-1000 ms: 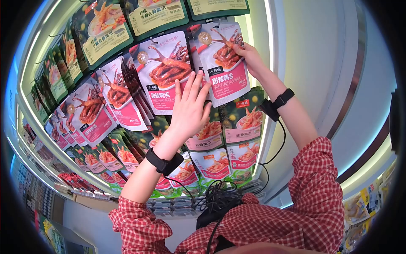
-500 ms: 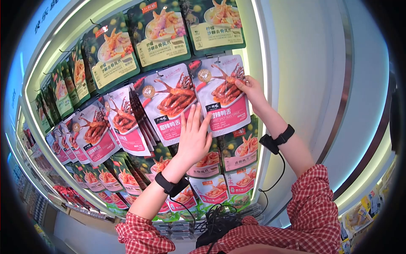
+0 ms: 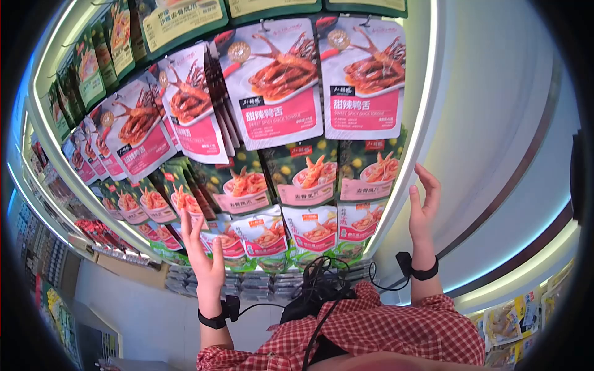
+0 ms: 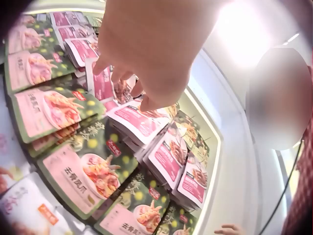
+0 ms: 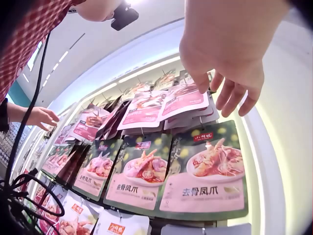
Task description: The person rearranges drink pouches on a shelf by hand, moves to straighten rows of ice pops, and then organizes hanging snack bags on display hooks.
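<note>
Two pink-and-white snack pouches, one (image 3: 275, 86) left of the other (image 3: 364, 80), hang side by side in the head view, flat against the rack. My left hand (image 3: 205, 256) is raised low on the left, fingers spread, overlapping the lower pouches in this view. My right hand (image 3: 425, 204) stands beside the rack's right edge, thumb and fingers apart. Nothing is held in either hand. In the left wrist view the left hand (image 4: 149, 54) has its fingers loosely bent, and in the right wrist view the right hand (image 5: 225, 58) has its fingers hanging loose.
Green pouches (image 3: 182, 28) hang in the row above, and green-and-pink pouches (image 3: 307, 176) below. White pouches (image 3: 312, 232) fill the bottom row. A lit rack edge (image 3: 405, 179) borders the right side. A black cable (image 3: 260, 304) runs from the left wrist to a cable bundle (image 3: 322, 278).
Both hands have come off the pink-and-white pouches: the left moved down and left, the right down and outward. The pouches stay hanging, and the head view has shifted.
</note>
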Tool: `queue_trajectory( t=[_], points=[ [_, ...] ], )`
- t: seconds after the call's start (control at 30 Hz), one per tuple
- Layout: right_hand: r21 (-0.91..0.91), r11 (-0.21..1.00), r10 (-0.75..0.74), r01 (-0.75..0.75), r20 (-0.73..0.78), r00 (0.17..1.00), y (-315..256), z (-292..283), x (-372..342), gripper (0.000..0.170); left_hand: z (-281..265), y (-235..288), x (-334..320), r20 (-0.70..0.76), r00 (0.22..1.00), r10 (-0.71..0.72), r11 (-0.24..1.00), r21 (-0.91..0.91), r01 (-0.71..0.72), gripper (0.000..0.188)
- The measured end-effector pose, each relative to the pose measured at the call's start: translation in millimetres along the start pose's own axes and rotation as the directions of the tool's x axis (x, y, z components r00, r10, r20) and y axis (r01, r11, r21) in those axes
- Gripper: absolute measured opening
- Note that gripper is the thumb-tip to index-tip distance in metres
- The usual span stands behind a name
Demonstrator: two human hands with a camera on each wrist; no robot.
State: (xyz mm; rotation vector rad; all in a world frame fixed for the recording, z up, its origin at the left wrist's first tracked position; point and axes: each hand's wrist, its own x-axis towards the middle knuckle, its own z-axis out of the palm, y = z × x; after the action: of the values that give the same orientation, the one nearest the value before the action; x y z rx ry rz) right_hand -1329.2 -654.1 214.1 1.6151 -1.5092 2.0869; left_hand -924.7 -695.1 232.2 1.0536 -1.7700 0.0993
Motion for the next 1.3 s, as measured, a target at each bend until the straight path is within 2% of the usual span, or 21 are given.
queue_trajectory(
  t=[0.03,0.07,0.1,0.13,0.17,0.2,0.27,0.37,0.4,0.43,0.53,0.63,0.67,0.77,0.8,0.93,1.0,1.1,1.13,1.3],
  points=[
    [-0.065,0.993,0.100,-0.097,0.048,0.994,6,-12,-25,0.032,-16,-12,-23,-0.020,0.995,-0.094,0.994,0.060,0.095,0.042],
    [-0.080,0.961,0.275,-0.266,0.138,0.951,16,-24,-49,0.033,-34,-24,-46,-0.032,0.982,-0.184,0.976,0.108,0.187,0.041],
    [-0.111,0.901,0.434,-0.419,0.217,0.874,23,-35,-71,0.034,-50,-37,-71,-0.067,0.954,-0.292,0.949,0.102,0.298,0.040],
    [-0.349,0.816,0.568,-0.461,0.334,0.752,19,-46,-91,0.039,-66,-53,-99,-0.113,0.930,-0.351,0.924,0.122,0.363,0.040],
    [-0.575,0.695,0.699,-0.432,0.400,0.592,13,-57,-110,0.044,-78,-66,-125,-0.157,0.900,-0.407,0.892,0.141,0.429,0.039],
    [-0.716,0.619,0.769,-0.321,0.472,0.431,12,-67,-128,0.047,-88,-70,-145,-0.152,0.846,-0.511,0.838,0.131,0.530,0.038],
    [-0.871,0.492,0.868,0.008,0.491,0.075,12,-74,-160,0.054,-110,-75,-179,-0.155,0.700,-0.697,0.692,0.114,0.713,0.036],
    [-0.809,0.587,0.794,0.020,0.581,0.179,1,-37,-180,0.059,-124,-78,-195,-0.010,0.663,-0.749,0.645,0.218,0.732,0.034],
    [-0.770,0.635,0.739,0.071,0.631,0.237,-8,-15,-181,0.060,-130,-77,-192,0.078,0.666,-0.742,0.661,0.253,0.707,0.033],
    [-0.701,0.709,0.664,0.083,0.702,0.256,-17,8,-180,0.059,-137,-77,-189,0.167,0.659,-0.733,0.676,0.283,0.681,0.033],
    [-0.488,0.859,0.433,0.153,0.853,0.291,-65,80,-177,0.055,-173,-85,-191,0.281,0.628,-0.726,0.688,0.316,0.654,0.034],
    [-0.347,0.937,0.322,0.040,0.904,0.281,-131,137,-186,0.055,-226,-97,-208,0.243,0.605,-0.758,0.649,0.360,0.670,0.034],
    [-0.283,0.957,0.252,0.065,0.922,0.295,-144,151,-200,0.055,-244,-101,-218,0.227,0.590,-0.774,0.629,0.381,0.678,0.034],
    [-0.225,0.973,0.229,-0.042,0.954,0.195,-175,175,-244,0.055,-297,-116,-253,0.191,0.529,-0.827,0.552,0.457,0.698,0.034],
    [-0.252,0.965,0.259,-0.069,0.956,0.135,-177,177,-261,0.057,-313,-123,-268,0.181,0.499,-0.848,0.518,0.487,0.703,0.034],
    [-0.479,0.876,0.482,0.058,0.875,-0.051,-189,183,-304,0.059,-362,-149,-298,0.179,0.365,-0.914,0.400,0.557,0.728,0.035],
    [-0.553,0.826,0.564,0.110,0.814,-0.141,-198,198,-307,0.060,-379,-164,-301,0.173,0.364,-0.915,0.399,0.523,0.753,0.035],
    [-0.471,0.864,0.491,0.178,0.866,-0.095,-190,238,-321,0.060,-398,-198,-302,0.135,0.367,-0.920,0.383,0.501,0.776,0.036],
    [-0.482,0.855,0.508,0.193,0.854,-0.116,-203,262,-314,0.060,-401,-209,-301,0.118,0.366,-0.923,0.374,0.499,0.782,0.036],
    [-0.338,0.925,0.349,0.170,0.937,-0.033,-222,387,-323,0.055,-423,-274,-282,0.078,0.330,-0.941,0.328,0.461,0.825,0.036]
  ],
)
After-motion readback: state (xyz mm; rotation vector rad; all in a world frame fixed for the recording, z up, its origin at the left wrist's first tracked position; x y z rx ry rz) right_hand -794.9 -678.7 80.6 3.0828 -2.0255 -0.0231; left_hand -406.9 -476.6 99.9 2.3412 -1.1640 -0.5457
